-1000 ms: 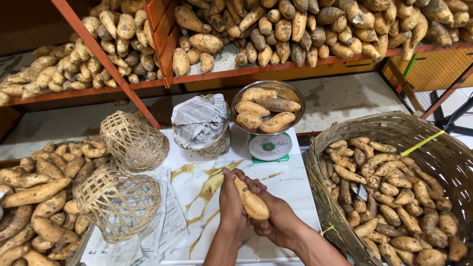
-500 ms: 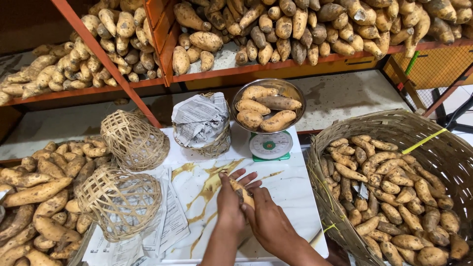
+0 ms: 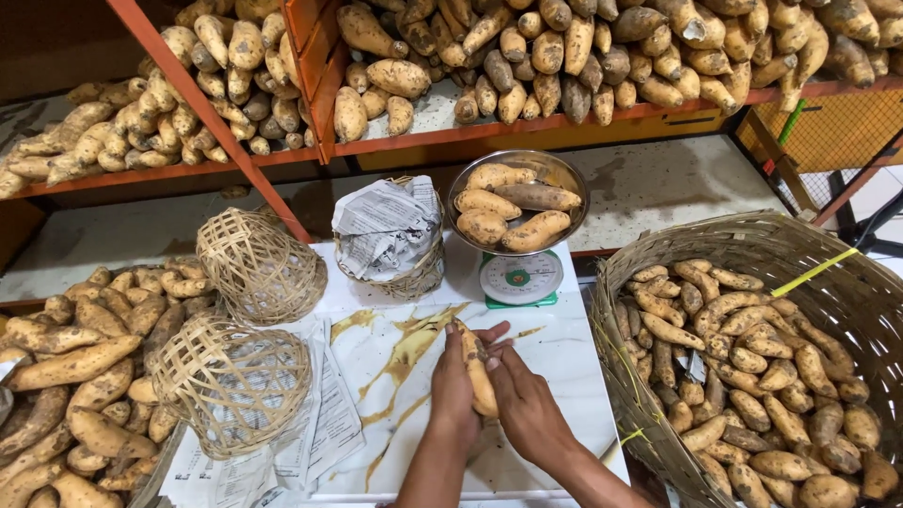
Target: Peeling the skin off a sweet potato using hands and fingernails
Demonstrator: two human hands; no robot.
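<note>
Both my hands hold one long sweet potato upright over the white marbled tabletop. My left hand wraps its left side, and my right hand presses against its right side with the fingers laid over the tuber. Just beyond stands a green kitchen scale with a metal bowl holding several sweet potatoes.
A big wicker basket full of sweet potatoes is at the right. A loose pile of sweet potatoes lies left, beside two small woven baskets on newspaper. A paper-lined basket stands by the scale. Orange shelves carry more tubers.
My hands have shifted around the sweet potato, turning it between them. It now stands more upright with both palms closed on it. Everything else stays put.
</note>
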